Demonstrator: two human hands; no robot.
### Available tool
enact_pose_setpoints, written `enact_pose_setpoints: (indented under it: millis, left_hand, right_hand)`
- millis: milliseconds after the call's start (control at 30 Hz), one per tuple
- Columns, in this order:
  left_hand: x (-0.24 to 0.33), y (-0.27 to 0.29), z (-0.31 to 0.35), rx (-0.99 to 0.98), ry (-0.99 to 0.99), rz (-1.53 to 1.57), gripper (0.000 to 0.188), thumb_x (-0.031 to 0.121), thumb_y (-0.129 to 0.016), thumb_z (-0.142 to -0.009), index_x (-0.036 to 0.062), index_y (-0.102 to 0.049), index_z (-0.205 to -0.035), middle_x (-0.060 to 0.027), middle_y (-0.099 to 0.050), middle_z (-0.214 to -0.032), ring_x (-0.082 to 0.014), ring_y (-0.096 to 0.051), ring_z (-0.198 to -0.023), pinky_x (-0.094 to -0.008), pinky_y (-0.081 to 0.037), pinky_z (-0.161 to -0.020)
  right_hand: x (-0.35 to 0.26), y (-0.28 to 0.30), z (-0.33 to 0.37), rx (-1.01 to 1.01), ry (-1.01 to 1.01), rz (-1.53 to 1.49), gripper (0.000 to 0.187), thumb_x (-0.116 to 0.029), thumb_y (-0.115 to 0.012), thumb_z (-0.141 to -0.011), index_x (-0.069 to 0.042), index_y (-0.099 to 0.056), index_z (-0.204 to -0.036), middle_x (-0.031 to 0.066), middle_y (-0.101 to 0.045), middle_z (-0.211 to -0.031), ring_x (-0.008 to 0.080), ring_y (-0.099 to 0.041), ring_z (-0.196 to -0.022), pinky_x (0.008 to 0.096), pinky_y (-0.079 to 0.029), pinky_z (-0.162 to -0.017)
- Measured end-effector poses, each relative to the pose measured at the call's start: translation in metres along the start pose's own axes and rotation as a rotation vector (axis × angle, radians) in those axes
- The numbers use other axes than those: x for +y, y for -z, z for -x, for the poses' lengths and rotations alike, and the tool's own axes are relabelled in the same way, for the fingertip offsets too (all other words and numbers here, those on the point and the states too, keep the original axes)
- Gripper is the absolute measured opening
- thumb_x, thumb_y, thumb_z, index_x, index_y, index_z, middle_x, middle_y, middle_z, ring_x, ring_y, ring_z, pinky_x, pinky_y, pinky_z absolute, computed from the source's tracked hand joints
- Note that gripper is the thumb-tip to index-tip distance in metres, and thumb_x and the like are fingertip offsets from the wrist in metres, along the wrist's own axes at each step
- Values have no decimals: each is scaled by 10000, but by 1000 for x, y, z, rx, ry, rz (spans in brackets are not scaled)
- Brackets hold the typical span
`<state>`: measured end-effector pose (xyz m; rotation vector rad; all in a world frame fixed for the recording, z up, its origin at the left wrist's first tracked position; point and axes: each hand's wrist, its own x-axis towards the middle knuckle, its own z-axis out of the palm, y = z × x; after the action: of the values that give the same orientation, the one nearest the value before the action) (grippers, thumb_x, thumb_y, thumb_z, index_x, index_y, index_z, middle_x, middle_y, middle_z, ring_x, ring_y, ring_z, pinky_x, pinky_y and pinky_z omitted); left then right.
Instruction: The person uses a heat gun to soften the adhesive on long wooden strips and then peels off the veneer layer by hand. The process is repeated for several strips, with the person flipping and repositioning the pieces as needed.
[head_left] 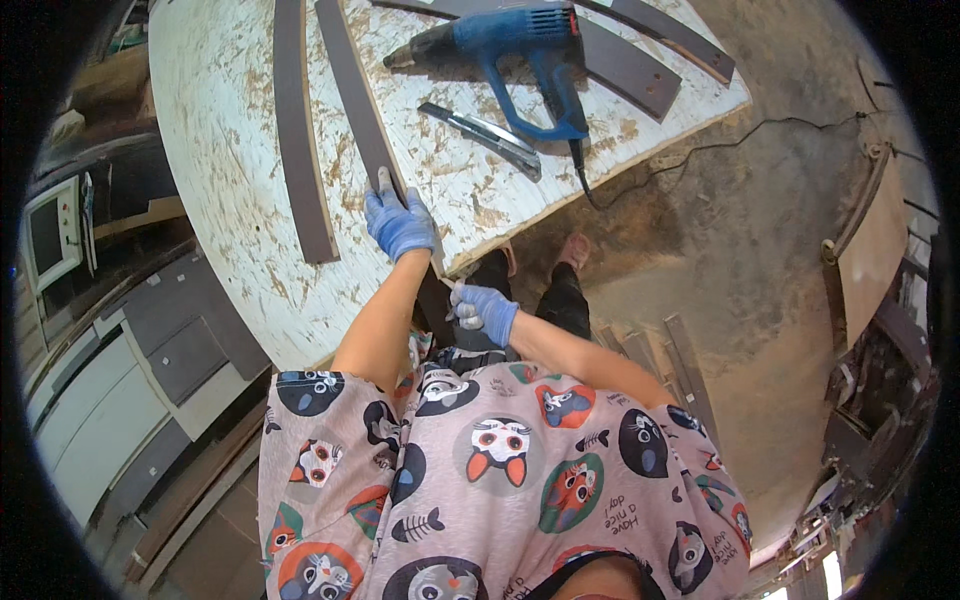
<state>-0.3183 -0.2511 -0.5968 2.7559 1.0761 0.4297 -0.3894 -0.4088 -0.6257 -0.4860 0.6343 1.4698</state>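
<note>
A long narrow dark brown board [350,85] runs down the white work table [230,150] and out past its near edge. My left hand [400,222], in a blue glove with greyish fingertips, grips this board near its close end, fingers along the top and over the sides. Just beyond the table edge, my right hand [484,309], gloved alike, is closed by the board's near end. Whatever it pinches is too small to make out. Right of the boards lie a utility knife [482,140] and a blue heat gun [535,60], nozzle pointing left.
Another dark board [300,130] lies to the left, and more dark boards [630,70] are behind the heat gun. A black cord [700,147] trails over the floor to the right. Cabinet panels [180,330] stand at left; loose strips [680,360] lie on the floor.
</note>
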Motion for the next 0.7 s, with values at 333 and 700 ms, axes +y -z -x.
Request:
enact_pose_setpoints:
  millis: [333, 700]
  left_hand:
    - [-3, -7, -1, 13, -3, 15, 542, 199, -593, -796, 181, -432, -1313, -264, -374, -1308, -417, -402, -1169, -435, -332, -987]
    - [0, 9, -79, -44, 130, 207, 715, 337, -658, -750, 84, -353, -1345, -208, -387, -1302, -349, -407, -1183, -392, -336, -1000]
  right_hand:
    - [9, 12, 82, -26, 22, 54, 175, -243, -472, -916, -92, -533, -851, -41, -466, -635, 32, -388, -442, 172, -303, -347]
    - [-28, -43, 41, -20, -67, 92, 212, -299, -407, -917, -142, -481, -794, -47, -365, -490, 90, -300, -365, 264, -316, -360]
